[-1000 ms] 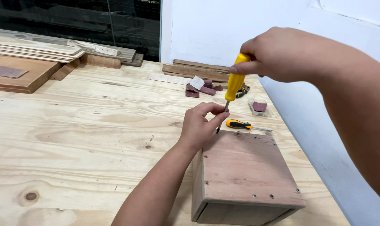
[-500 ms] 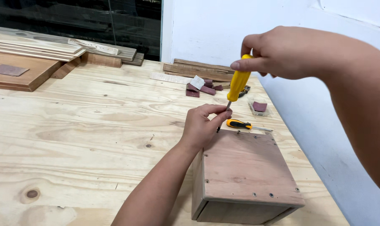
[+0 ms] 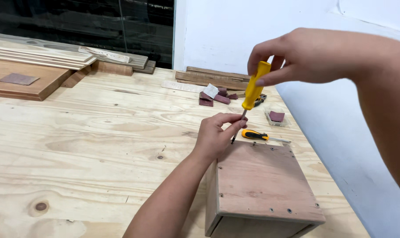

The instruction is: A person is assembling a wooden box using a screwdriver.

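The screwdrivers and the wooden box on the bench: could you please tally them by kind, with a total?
Yellow-handled screwdriver, held by the right hand and steadied by the left hand: 1
Orange-and-black screwdriver, lying on the bench: 1
Wooden box: 1
Total: 3

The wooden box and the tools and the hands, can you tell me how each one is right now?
wooden box: closed on top, resting on the workbench, screws in its top panel.
yellow screwdriver: nearly upright, tip down at the box's far left corner.
right hand: gripping the screwdriver handle.
left hand: fingers steadying the shaft near its tip.
second screwdriver: lying flat behind the box, untouched.
workbench: light wood, planks stacked at its far edge.
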